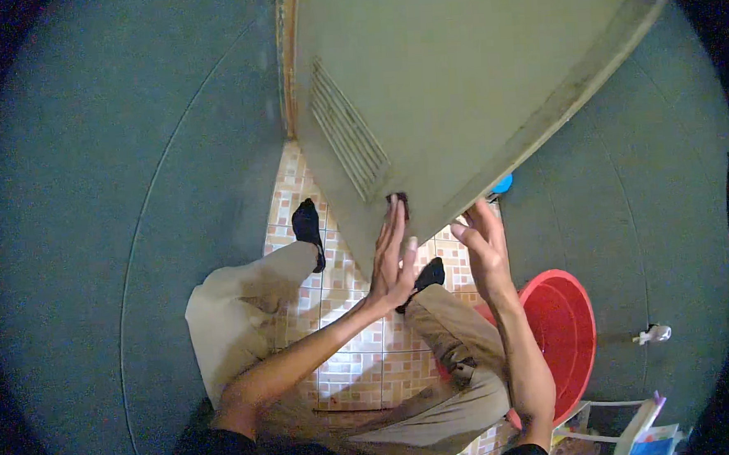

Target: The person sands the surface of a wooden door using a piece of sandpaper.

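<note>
"Low on the grey-green door [472, 73], which step is in hand?"

"Judgement: working on or steadying the door near its lower corner. Left hand [393, 267] is at a small dark patch [405, 210] on the door's face, right of the slatted vent [347, 134]. Whether that patch is a hole, a stain or something under the fingers, cannot tell."

"Position of the door?"

"Far side, centre to right, standing open over the tiled floor [348, 311]; wooden frame [288, 62] at its left."

"State of the hands?"

"Well apart from each other, one either side of the door's near corner. Left: fingers nearly straight and close together, thumb raised to the right, fingertips at the patch; firm contact not confirmed. Right hand [488, 250]: half open, fingers and thumb curled, just beside the free edge. No clamp seen on either."

"Arm pose?"

"Left forearm slants from near left toward the centre; right forearm runs up steeply, passing in front of the red basin [572, 332]."

"What does the next move call for?"

"Opinion only: right hand steadying the free edge, left fingertips pressing flat at the patch, so that the door does not swing."
</note>
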A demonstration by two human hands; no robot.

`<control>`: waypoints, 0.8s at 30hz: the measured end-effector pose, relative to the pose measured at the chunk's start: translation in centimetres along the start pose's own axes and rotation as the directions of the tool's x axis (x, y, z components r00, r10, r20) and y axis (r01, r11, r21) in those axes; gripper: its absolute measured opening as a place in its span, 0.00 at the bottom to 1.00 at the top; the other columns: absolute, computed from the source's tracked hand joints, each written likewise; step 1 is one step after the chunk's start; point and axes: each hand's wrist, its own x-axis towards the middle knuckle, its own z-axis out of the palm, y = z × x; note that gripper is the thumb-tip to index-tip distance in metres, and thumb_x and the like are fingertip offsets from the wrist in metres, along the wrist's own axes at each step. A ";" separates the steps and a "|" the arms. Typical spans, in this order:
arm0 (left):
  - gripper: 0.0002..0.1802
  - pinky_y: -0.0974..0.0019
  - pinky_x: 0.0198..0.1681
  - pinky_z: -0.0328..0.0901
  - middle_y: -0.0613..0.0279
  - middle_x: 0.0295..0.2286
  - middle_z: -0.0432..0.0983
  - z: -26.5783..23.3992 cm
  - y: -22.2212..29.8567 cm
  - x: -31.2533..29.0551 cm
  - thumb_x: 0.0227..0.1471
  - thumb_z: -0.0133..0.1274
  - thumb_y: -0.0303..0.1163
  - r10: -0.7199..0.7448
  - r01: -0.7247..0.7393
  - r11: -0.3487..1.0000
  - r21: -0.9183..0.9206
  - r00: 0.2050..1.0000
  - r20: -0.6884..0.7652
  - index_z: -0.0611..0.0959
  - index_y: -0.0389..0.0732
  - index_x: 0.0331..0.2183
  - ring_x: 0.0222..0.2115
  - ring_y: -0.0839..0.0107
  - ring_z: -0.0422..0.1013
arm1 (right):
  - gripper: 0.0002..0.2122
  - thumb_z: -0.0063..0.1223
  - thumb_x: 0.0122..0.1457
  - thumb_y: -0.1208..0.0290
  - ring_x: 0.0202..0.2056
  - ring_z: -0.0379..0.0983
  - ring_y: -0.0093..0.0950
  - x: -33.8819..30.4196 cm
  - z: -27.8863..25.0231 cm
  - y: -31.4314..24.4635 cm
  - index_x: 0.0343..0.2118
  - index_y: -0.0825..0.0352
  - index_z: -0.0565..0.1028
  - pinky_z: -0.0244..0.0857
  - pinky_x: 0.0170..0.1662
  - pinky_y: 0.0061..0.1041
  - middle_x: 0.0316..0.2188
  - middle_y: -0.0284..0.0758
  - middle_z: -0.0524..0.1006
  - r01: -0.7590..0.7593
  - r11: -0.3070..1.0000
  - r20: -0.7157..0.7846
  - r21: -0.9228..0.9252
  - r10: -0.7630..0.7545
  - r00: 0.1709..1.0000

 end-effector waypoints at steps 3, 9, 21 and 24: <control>0.37 0.57 0.72 0.41 0.37 0.69 0.44 0.0 -2.8 -0.6 0.69 0.35 0.43 -0.275 0.275 0.958 -0.084 0.961 0.012 0.49 0.29 0.69 0.70 0.47 0.42 | 0.31 0.53 0.58 0.71 0.64 0.62 0.38 0.2 0.3 0.2 0.66 0.70 0.62 0.57 0.65 0.40 0.63 0.46 0.67 -0.001 0.999 -0.008 0.044 0.001 1.000; 0.38 0.57 0.72 0.42 0.37 0.69 0.43 0.8 -3.2 -1.1 0.69 0.36 0.43 -0.417 0.418 0.902 -0.111 0.908 0.035 0.48 0.29 0.69 0.70 0.46 0.42 | 0.35 0.53 0.57 0.70 0.66 0.59 0.39 0.6 -0.2 1.6 0.68 0.70 0.58 0.50 0.68 0.41 0.65 0.46 0.65 0.019 0.949 -0.091 0.315 0.010 0.996; 0.39 0.56 0.72 0.40 0.39 0.69 0.43 0.8 -2.3 -0.6 0.68 0.39 0.44 -0.236 0.232 0.960 -0.157 0.972 -0.008 0.49 0.30 0.69 0.71 0.48 0.41 | 0.36 0.51 0.55 0.66 0.65 0.60 0.36 0.7 -0.7 0.7 0.67 0.72 0.58 0.48 0.69 0.36 0.61 0.43 0.68 -0.014 0.998 0.044 0.059 0.011 0.999; 0.39 0.58 0.72 0.38 0.42 0.70 0.43 0.3 -5.1 -0.7 0.68 0.37 0.47 -0.546 0.501 0.700 -0.510 0.835 0.070 0.50 0.31 0.69 0.71 0.51 0.40 | 0.39 0.51 0.55 0.66 0.65 0.60 0.37 0.5 -0.2 -0.1 0.70 0.68 0.51 0.49 0.68 0.38 0.61 0.45 0.68 -0.078 0.941 -0.054 0.329 0.101 0.993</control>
